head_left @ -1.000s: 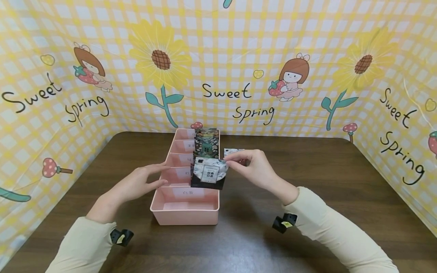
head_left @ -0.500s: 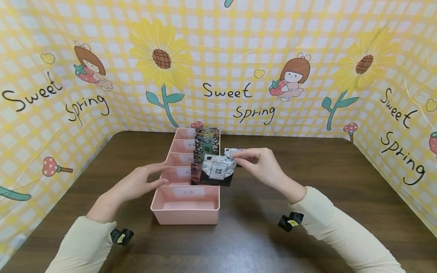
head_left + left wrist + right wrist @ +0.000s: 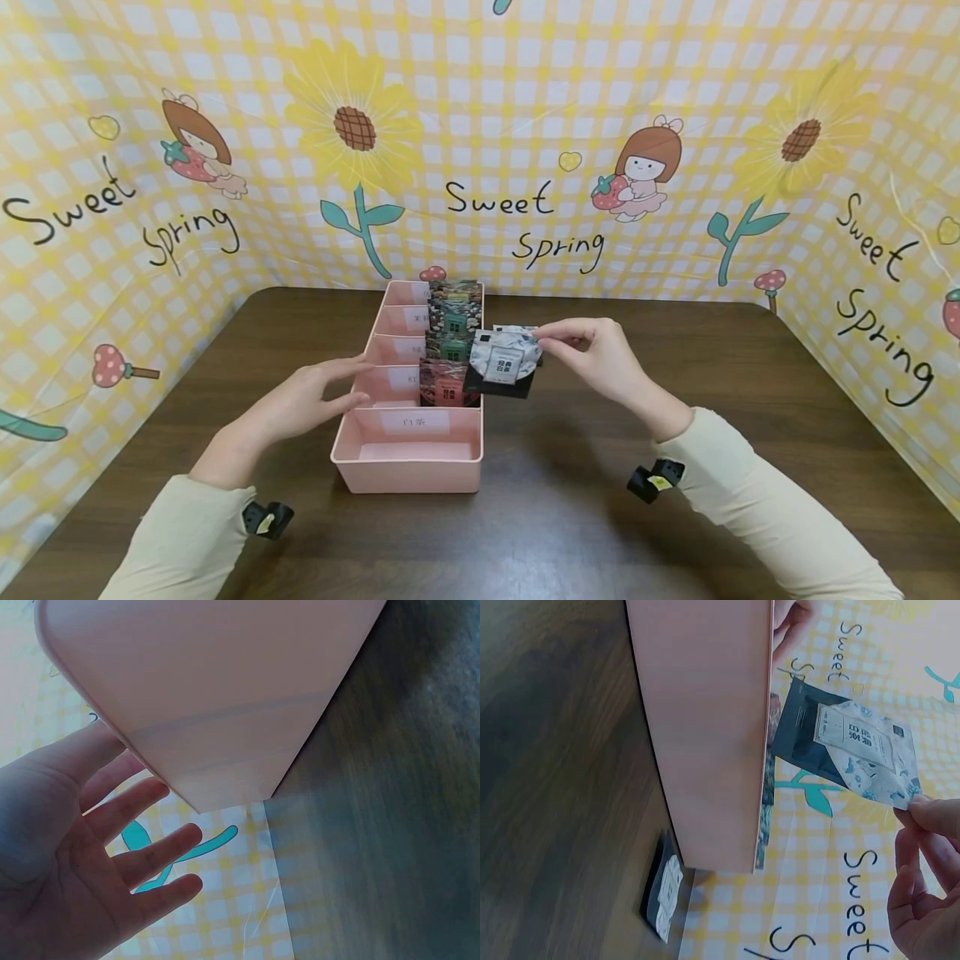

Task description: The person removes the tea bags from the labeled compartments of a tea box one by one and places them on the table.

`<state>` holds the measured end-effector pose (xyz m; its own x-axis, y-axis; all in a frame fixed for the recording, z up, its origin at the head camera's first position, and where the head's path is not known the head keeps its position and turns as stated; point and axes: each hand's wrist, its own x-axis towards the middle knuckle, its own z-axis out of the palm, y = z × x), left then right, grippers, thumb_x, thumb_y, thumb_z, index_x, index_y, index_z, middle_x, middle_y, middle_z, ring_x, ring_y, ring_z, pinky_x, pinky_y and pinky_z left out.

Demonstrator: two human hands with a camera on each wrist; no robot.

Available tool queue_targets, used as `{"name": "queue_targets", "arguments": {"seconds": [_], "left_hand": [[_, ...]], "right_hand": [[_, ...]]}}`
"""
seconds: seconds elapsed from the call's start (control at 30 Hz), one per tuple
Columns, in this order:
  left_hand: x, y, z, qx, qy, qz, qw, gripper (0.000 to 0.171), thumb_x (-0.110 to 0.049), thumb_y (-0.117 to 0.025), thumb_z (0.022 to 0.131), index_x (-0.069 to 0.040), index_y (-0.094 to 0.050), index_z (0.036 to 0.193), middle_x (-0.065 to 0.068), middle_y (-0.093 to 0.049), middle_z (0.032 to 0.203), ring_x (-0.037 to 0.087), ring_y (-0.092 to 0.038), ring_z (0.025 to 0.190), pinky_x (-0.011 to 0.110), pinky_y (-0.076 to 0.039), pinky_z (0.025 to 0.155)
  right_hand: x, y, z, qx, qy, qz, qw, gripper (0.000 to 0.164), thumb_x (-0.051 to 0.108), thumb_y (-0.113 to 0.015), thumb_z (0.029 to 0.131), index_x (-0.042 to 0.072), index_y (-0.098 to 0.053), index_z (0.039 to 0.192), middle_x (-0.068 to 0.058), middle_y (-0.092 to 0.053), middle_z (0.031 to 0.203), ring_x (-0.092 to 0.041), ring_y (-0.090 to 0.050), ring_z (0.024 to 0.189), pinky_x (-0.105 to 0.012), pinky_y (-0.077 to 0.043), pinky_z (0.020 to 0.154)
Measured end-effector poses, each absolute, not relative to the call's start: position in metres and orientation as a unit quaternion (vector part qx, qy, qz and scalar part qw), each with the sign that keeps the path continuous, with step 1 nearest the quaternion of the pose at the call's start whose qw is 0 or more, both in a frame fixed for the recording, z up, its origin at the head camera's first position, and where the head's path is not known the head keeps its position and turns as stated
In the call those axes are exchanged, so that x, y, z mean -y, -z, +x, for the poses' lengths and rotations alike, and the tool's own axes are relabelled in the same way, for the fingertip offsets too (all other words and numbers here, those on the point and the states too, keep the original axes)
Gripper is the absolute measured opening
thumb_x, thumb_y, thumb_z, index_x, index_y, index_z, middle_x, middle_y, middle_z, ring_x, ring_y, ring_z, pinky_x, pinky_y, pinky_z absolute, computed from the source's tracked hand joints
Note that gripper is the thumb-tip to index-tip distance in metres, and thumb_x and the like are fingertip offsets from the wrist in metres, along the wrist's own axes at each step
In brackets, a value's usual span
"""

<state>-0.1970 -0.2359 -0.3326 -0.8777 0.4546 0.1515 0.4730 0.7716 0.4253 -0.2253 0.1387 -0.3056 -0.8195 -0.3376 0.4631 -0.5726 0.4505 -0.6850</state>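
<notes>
My right hand [image 3: 600, 358] pinches a white-and-black tea sachet [image 3: 504, 365] by its corner, thumb against fingertips. The sachet hangs in the air at the right rim of a pink divided box [image 3: 408, 477]. In the right wrist view the same sachet [image 3: 855, 742] shows its printed label, held above the box's side wall. My left hand [image 3: 303, 400] rests at the box's left rim with extended fingers. The left wrist view shows those fingers [image 3: 161, 847] spread loosely, with the thumb side at the rim. A red sachet [image 3: 447, 392] and green ones [image 3: 453, 321] stand in the rear compartments.
Another white-and-black sachet [image 3: 662, 896] lies on the dark wood table [image 3: 555, 517], right of the box's far part. Paper labels [image 3: 415, 422] mark the box's dividers. A yellow checked cloth [image 3: 495, 108] hangs behind and at both sides.
My right hand has moved right and slightly back with the tea sachet, from over the compartments to the right rim, uncovering the red sachet. My left hand has stayed at the left rim.
</notes>
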Motion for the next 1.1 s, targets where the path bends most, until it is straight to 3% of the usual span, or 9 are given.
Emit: {"name": "queue_targets", "arguments": {"seconds": [1.1], "left_hand": [[0.237, 0.337, -0.2, 0.942, 0.231, -0.242, 0.021, 0.045, -0.023, -0.061, 0.09, -0.003, -0.053, 0.13, 0.021, -0.053, 0.134, 0.039, -0.046, 0.127, 0.055, -0.038, 0.103]], "right_hand": [[-0.178, 0.318, -0.25, 0.86, -0.431, 0.227, 0.153, 0.015, 0.014, -0.065, 0.088, 0.006, -0.072, 0.098, -0.013, -0.072, 0.089, -0.002, -0.049, 0.062, -0.018, -0.04, 0.053]]}}
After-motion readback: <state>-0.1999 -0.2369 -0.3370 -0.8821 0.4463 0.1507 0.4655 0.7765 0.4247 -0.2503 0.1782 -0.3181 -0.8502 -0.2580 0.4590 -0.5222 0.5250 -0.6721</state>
